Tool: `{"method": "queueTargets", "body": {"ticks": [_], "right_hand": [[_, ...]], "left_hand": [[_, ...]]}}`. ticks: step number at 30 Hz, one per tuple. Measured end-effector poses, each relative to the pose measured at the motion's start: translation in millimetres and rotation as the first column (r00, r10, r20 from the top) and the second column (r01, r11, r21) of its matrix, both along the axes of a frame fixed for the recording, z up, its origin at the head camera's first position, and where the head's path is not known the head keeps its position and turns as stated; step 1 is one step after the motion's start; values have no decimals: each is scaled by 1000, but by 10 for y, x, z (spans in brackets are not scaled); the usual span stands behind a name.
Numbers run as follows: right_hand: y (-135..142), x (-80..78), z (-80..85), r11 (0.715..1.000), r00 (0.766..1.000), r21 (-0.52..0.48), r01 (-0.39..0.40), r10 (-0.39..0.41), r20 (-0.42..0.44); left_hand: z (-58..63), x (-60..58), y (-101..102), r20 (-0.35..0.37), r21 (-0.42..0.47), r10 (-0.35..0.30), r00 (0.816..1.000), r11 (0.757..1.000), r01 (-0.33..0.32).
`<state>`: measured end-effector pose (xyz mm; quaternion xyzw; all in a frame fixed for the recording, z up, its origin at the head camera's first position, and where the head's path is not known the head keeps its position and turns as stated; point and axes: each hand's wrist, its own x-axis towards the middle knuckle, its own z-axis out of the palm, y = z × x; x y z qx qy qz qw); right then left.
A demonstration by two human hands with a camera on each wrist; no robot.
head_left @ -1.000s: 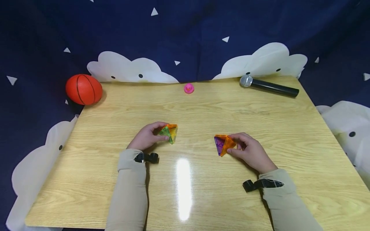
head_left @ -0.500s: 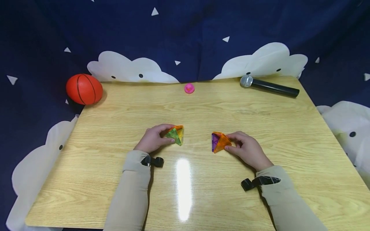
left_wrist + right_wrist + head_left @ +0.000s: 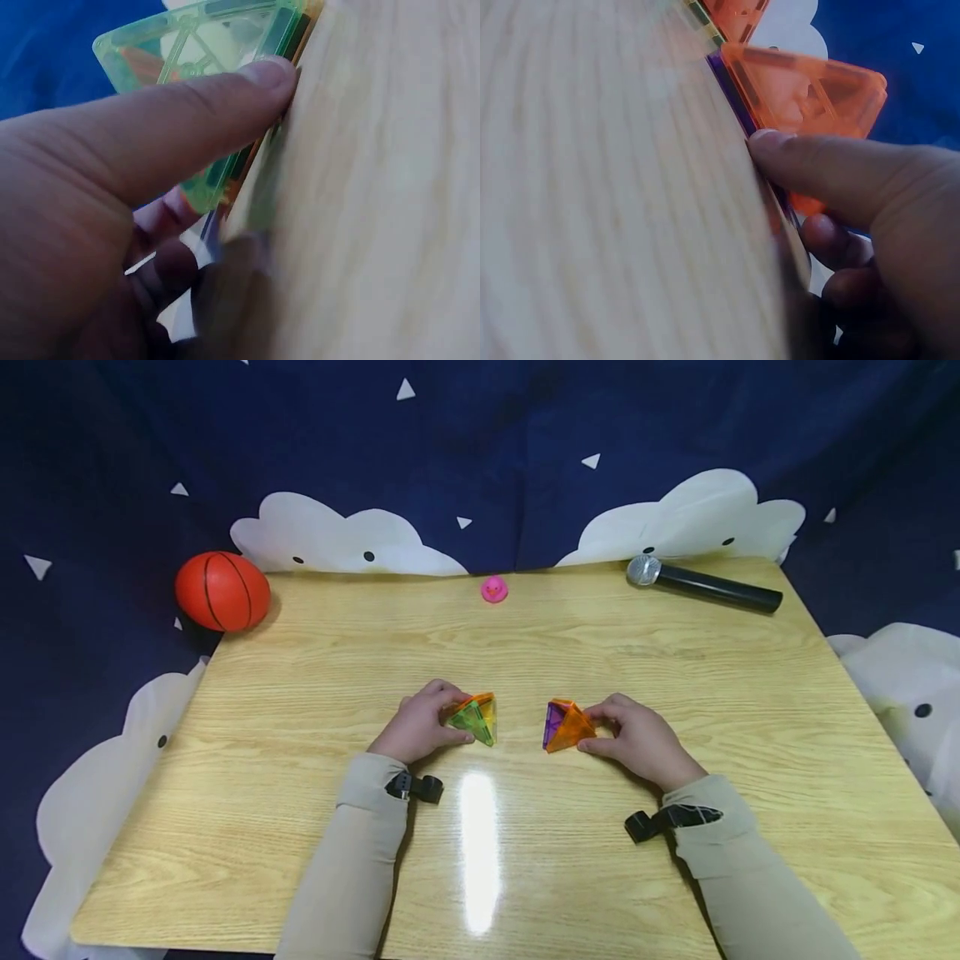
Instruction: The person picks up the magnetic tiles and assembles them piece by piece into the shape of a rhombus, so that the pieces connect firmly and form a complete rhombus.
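My left hand (image 3: 423,722) pinches a small pyramid of see-through magnetic tiles (image 3: 476,718), green, yellow and orange, between thumb and fingers. In the left wrist view the thumb lies across its green triangle (image 3: 225,41), close to the tabletop. A second pyramid of magnetic tiles (image 3: 570,728), orange and purple, sits to the right, pinched by my right hand (image 3: 637,739). The right wrist view has the thumb on the lower edge of its orange triangle (image 3: 802,86). The two pyramids stand apart on the table, a short gap between them.
On the wooden table (image 3: 300,652), a red ball (image 3: 223,592) with black lines lies at the back left. A pink rubber duck (image 3: 494,589) sits at the back middle, and a black microphone (image 3: 708,585) at the back right. A dark blue cloth (image 3: 510,435) hangs behind.
My left hand has moved right with the green-yellow-orange pyramid. The right hand has shifted slightly left and away from me with the orange-purple one, so the gap between them has narrowed.
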<state>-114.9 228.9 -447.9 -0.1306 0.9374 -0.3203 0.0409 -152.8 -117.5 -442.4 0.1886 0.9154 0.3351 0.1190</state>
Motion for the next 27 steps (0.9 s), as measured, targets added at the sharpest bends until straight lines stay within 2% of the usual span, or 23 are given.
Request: {"method": "queueTargets", "body": {"ticks": [5,10,18,22,27], "right_hand": [[20,18,-27,998,999,-55,39,-41,-28],[24,24,-40,994,998,-92,62,-65,-27],[17,17,-29,992,997,-107,72,-73,-9],[15,18,-21,990,997,-114,81,-82,-1],[-26,-10,-35,991,997,-101,83,-83,2]], "left_hand": [[-10,-17,-99,41,144,78,996,986,-83],[-33,-23,-110,25,202,89,996,975,-93],[-60,8,-7,-9,171,81,997,982,-78],[-51,10,19,-2,165,74,997,984,-73],[-44,3,126,-64,42,20,998,999,-17]]}}
